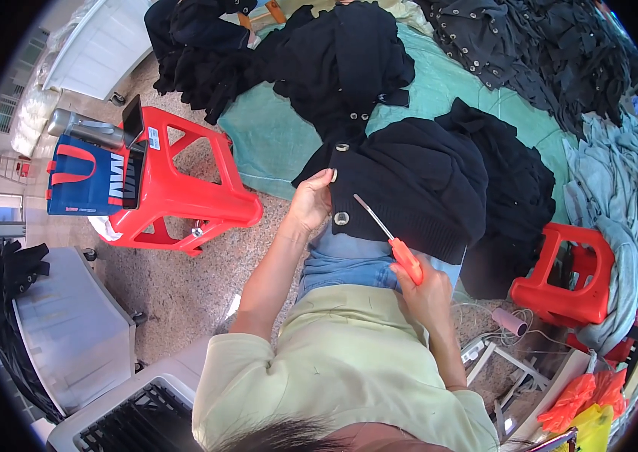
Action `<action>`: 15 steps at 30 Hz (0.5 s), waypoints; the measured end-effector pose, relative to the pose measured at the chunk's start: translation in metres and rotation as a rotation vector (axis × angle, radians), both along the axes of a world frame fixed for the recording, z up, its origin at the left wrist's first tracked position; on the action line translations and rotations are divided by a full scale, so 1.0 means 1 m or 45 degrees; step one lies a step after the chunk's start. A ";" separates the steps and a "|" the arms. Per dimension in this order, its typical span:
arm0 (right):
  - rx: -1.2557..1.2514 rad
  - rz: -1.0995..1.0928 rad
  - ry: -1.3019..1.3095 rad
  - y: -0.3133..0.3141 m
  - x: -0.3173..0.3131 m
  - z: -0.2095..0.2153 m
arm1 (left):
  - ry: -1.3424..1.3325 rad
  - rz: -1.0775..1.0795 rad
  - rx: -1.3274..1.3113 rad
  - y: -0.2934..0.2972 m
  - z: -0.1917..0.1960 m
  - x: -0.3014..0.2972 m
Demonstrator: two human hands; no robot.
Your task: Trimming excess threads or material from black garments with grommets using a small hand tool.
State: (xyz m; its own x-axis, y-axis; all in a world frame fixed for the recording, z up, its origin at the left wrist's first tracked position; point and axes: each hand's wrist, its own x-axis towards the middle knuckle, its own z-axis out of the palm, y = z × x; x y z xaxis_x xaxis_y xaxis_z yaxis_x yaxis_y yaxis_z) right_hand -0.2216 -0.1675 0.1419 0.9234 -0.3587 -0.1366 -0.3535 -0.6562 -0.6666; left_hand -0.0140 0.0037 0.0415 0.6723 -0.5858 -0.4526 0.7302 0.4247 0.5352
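Note:
A black knitted cardigan (417,177) lies over my lap, with its ribbed hem towards me and pale round buttons (341,218) along its left edge. My left hand (311,202) is closed on that edge, thumb and fingers pinching it beside a button. In my right hand (429,295) is a tool with an orange handle (407,261) and a slim metal shaft; its exact kind is unclear. The shaft points up and left over the knit, between my hands. Whether its tip touches the cloth I cannot tell.
Black garments (341,60) are heaped on a green sheet (258,139) ahead. Grey garments (613,173) hang at the right above a red stool (567,275). Another red stool (183,177) at the left bears a blue bag (81,181) and a steel flask (85,126).

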 end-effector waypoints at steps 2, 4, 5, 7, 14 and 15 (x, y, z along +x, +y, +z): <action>-0.031 -0.017 -0.024 0.000 0.002 -0.005 | -0.019 0.048 -0.038 0.001 0.001 -0.001; -0.027 -0.015 -0.015 -0.001 0.003 -0.006 | -0.024 0.048 -0.040 -0.001 0.008 -0.005; -0.022 -0.014 -0.004 -0.002 0.003 -0.007 | -0.027 0.047 -0.040 0.000 0.010 -0.008; -0.015 -0.044 -0.024 -0.003 0.002 -0.003 | -0.024 -0.030 0.030 0.003 0.006 -0.013; 0.003 -0.097 -0.035 -0.009 -0.012 -0.007 | -0.429 -0.393 0.624 0.025 0.004 -0.034; -0.009 -0.086 0.006 -0.009 -0.014 -0.007 | -0.257 -0.325 0.523 0.027 0.003 -0.033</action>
State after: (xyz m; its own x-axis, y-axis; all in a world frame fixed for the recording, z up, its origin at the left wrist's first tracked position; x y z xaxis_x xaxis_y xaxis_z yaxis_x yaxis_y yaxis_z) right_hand -0.2351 -0.1767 0.1351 0.8966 -0.4208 -0.1380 -0.3999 -0.6355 -0.6605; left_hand -0.0471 0.0304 0.0444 0.6292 -0.5436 -0.5555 0.6480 -0.0277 0.7611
